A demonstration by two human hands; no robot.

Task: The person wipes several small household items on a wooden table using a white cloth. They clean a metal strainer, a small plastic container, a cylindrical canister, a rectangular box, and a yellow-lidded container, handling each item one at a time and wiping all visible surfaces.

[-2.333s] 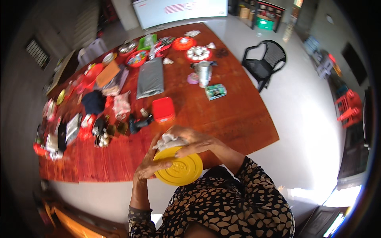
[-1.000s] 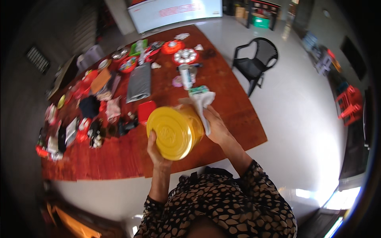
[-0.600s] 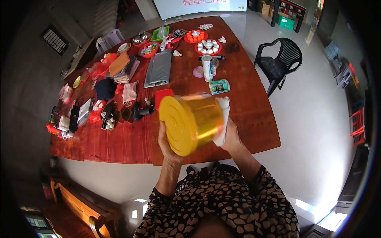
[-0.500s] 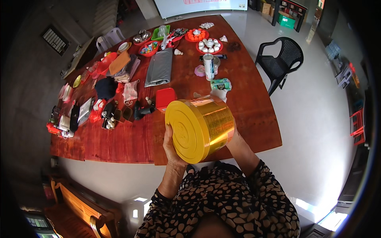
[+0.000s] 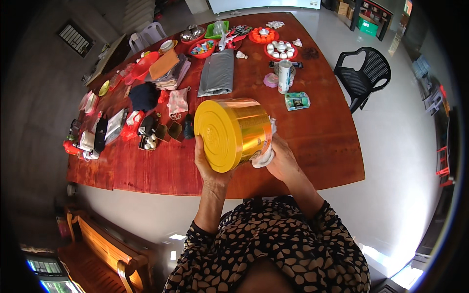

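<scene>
I hold a large gold tin can with a yellow lid (image 5: 233, 133) tipped on its side above the near edge of a long red-brown wooden table (image 5: 322, 132). My left hand (image 5: 209, 168) grips it from below at the lid end. My right hand (image 5: 281, 161) presses a crumpled white cloth (image 5: 266, 151) against the can's lower right side. The lid faces me and to the left.
The table carries many things: a grey folded cloth (image 5: 217, 73), red trays of small cups (image 5: 279, 49), a white can (image 5: 284, 77), a green packet (image 5: 297, 101), clothes, bowls. A black chair (image 5: 364, 78) stands right of it. A wooden bench (image 5: 107, 249) sits lower left.
The can was lifted off the table, tilted onto its side and turned, with the lid swinging to face me. My right hand with the cloth has slid from the top to the can's lower right side.
</scene>
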